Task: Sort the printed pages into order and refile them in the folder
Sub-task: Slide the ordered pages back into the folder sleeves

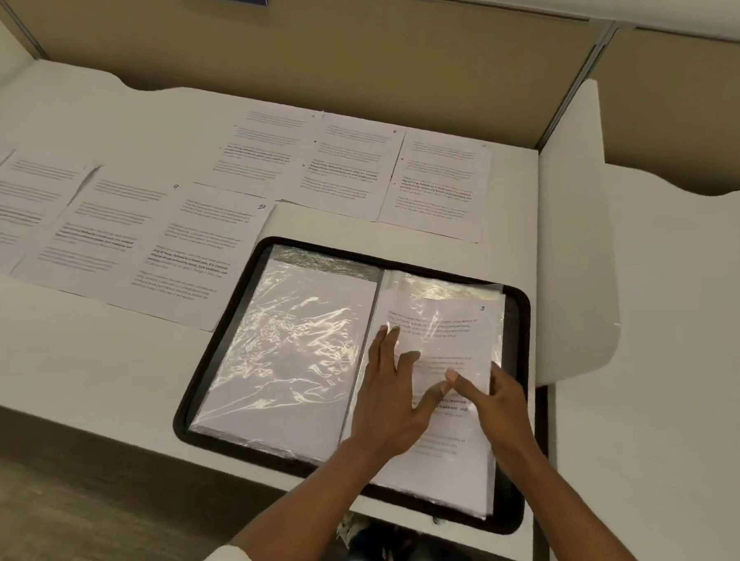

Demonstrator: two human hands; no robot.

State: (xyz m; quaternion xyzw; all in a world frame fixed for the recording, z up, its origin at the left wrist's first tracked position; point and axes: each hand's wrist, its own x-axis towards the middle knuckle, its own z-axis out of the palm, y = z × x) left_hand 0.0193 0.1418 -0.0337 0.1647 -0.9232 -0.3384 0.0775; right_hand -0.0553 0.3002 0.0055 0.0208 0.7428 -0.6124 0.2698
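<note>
Open black-rimmed folder (507, 513) at the front edge of the white desk (84, 338); its clear sleeves are glossy, crinkled and catch glare. The left hand (387, 403) lies flat, fingers spread, on the right-hand sleeve over the page marked 3 (447, 319). The right hand (503, 406) pinches that page's right edge, thumb on top. Loose printed pages (186, 247) lie in rows behind.

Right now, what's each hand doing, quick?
Left hand: open, pressing flat on the page numbered 3.
Right hand: pinching that page's right edge.
</note>
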